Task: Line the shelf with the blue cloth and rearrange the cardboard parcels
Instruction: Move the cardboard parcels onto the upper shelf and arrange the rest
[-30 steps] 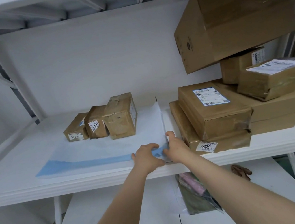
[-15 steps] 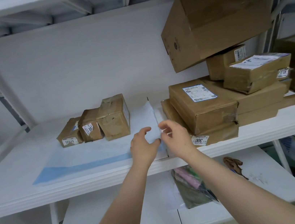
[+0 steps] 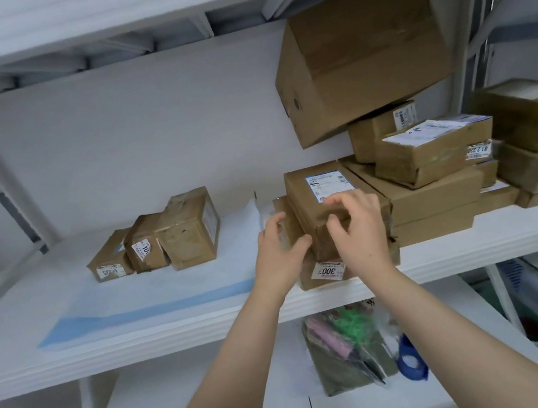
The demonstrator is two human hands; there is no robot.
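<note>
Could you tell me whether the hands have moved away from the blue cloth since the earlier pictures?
Yes. Both hands, left and right, have left the blue cloth's right edge and gone rightward and up onto the labelled parcel atop the stack beside it.

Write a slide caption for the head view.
Both hands reach for a labelled parcel beside the blue cloth.

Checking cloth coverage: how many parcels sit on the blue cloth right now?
3, in a row at the back of the cloth: left parcel, middle parcel, right parcel, each touching the next. The right-hand stack sits off the cloth; none looks hidden.
</note>
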